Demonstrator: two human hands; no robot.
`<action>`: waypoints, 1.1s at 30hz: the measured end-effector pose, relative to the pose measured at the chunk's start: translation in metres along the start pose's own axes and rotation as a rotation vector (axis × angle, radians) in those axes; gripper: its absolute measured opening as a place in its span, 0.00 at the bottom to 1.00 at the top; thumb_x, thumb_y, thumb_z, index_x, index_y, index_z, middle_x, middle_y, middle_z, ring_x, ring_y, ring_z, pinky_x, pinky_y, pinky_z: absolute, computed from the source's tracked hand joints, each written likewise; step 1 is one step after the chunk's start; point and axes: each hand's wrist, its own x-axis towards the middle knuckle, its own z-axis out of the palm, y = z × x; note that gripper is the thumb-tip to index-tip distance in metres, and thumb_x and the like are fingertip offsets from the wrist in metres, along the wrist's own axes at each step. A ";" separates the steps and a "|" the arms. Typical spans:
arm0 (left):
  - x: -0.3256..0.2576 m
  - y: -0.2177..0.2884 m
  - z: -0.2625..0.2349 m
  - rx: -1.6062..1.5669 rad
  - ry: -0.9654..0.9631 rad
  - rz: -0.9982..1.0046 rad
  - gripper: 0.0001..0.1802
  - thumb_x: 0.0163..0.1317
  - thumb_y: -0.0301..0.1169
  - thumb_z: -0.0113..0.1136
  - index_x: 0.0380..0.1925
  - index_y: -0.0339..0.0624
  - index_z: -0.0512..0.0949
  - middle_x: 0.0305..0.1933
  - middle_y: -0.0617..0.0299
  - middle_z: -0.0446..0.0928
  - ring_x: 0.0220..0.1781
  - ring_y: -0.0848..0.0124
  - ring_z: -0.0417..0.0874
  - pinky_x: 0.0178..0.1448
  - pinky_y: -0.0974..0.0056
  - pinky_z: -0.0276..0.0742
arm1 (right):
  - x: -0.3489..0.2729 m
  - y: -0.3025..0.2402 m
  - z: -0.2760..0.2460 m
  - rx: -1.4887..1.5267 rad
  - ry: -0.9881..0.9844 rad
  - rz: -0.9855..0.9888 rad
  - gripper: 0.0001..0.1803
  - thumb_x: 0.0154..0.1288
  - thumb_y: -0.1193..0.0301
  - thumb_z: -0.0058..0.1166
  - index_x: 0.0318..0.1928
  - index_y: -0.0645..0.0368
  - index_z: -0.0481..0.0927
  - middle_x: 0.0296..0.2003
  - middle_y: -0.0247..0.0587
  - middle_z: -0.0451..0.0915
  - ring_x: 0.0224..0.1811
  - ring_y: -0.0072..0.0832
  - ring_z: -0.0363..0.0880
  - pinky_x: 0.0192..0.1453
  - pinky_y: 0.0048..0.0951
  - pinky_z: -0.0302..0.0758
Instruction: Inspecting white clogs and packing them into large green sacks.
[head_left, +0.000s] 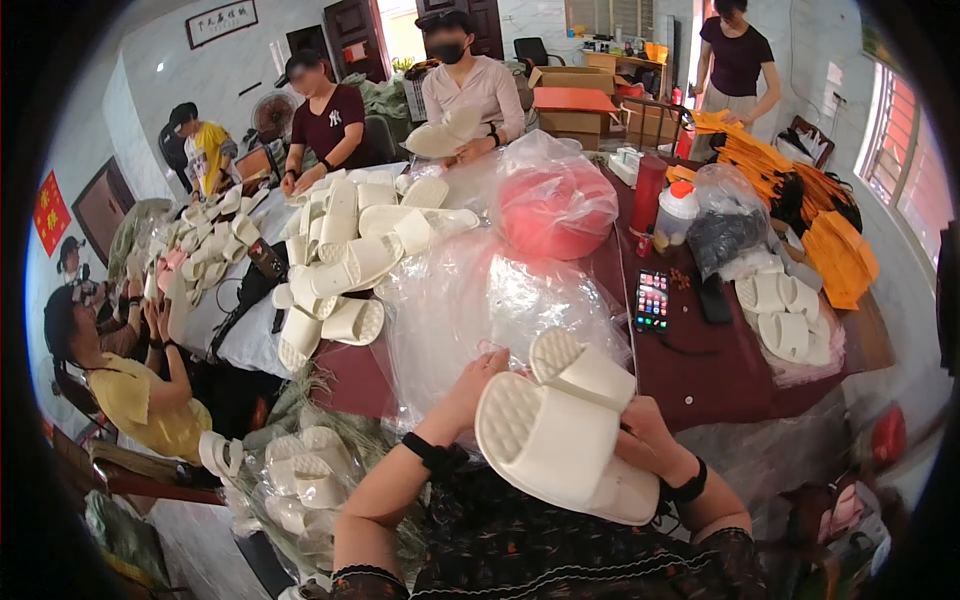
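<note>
While both hands close around them, the pair of cream-white foam slide slippers sits stacked just above the person's lap, bumpy soles up, wide straps showing. The left hand grips the pair's left edge, fingers curled; the right hand clasps the right side. Clear plastic bags lie beyond on the dark red desk.

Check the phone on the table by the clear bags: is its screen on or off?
On. The phone lies flat on the dark red table, face up, and its screen glows with rows of small coloured icons.
</note>
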 end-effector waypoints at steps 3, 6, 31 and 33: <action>0.007 0.019 0.001 -0.043 0.031 -0.042 0.26 0.54 0.39 0.61 0.54 0.43 0.73 0.51 0.45 0.74 0.54 0.49 0.74 0.59 0.55 0.69 | -0.001 0.036 0.016 -0.257 0.055 0.091 0.13 0.59 0.67 0.58 0.24 0.64 0.79 0.22 0.50 0.77 0.24 0.43 0.77 0.29 0.36 0.71; 0.023 0.077 -0.006 0.277 -0.009 0.031 0.24 0.53 0.34 0.61 0.51 0.39 0.74 0.51 0.46 0.76 0.55 0.51 0.75 0.59 0.56 0.71 | -0.006 0.056 0.024 -0.426 0.175 0.225 0.20 0.58 0.65 0.59 0.15 0.64 0.75 0.16 0.52 0.73 0.20 0.46 0.73 0.25 0.41 0.67; 0.037 0.107 -0.009 0.806 0.138 -0.148 0.11 0.60 0.34 0.56 0.40 0.46 0.82 0.42 0.57 0.80 0.42 0.56 0.81 0.45 0.58 0.76 | -0.036 0.060 0.025 -0.535 0.028 0.195 0.24 0.60 0.56 0.55 0.15 0.63 0.76 0.14 0.50 0.73 0.18 0.45 0.74 0.25 0.42 0.69; 0.037 0.112 -0.008 0.717 0.244 -0.113 0.11 0.62 0.34 0.55 0.41 0.46 0.82 0.43 0.56 0.80 0.41 0.55 0.81 0.44 0.57 0.76 | -0.028 0.057 0.036 -0.456 -0.039 0.101 0.24 0.61 0.55 0.53 0.18 0.63 0.79 0.16 0.50 0.75 0.21 0.46 0.77 0.28 0.42 0.71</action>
